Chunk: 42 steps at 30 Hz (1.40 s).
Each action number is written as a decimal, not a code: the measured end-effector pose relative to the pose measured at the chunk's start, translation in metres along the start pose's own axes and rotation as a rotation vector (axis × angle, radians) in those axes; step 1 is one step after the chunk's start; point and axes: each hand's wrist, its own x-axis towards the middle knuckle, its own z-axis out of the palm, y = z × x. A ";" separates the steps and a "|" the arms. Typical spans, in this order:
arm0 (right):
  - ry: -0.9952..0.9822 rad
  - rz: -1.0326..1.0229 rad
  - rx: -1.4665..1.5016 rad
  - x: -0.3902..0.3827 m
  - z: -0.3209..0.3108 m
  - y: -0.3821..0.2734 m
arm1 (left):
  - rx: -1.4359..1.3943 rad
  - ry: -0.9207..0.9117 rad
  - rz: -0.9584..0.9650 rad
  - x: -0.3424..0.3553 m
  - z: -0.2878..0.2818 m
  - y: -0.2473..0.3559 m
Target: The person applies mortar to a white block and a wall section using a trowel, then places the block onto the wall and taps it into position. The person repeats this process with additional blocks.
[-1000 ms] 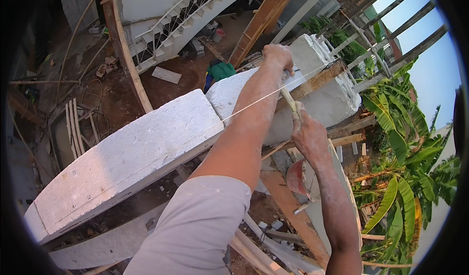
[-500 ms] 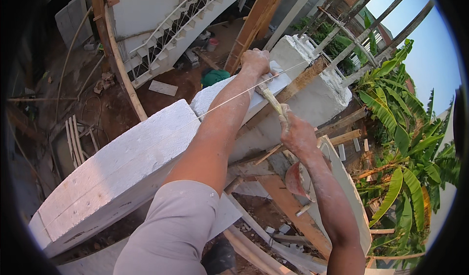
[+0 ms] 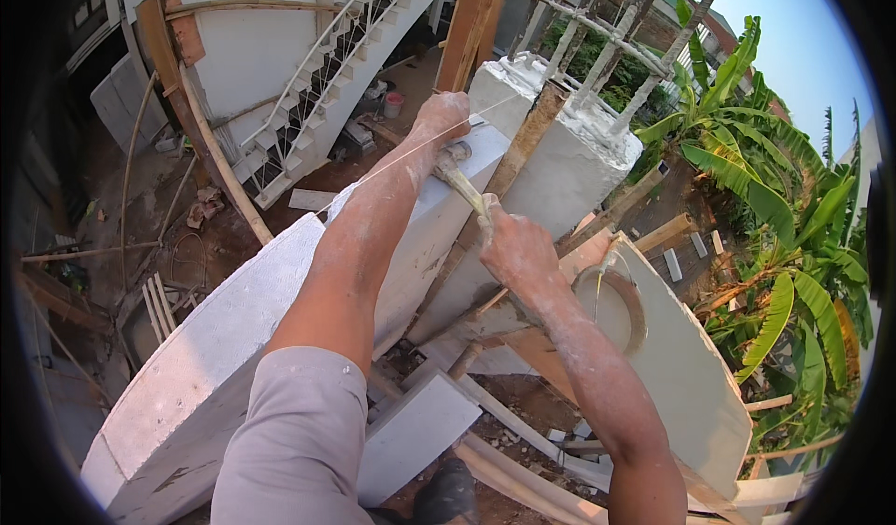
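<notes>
while right grip (image 3: 516, 248) clasps one end, hammer (image 3: 463, 182) jutting forward, leftward

The head fisheye looks down on white blocks (image 3: 215, 324).

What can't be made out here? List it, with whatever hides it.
Head view:
- Left hand: whether it grips anything, hidden by its own knuckles.
- Long white block: partly behind the left forearm.
- Small pink bucket: contents, too small.
- Grey sleeve: cut off by the lower edge.
</notes>
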 end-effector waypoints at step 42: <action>0.055 -0.239 -0.200 0.005 -0.005 0.024 | 0.101 -0.151 -0.119 0.007 -0.009 0.041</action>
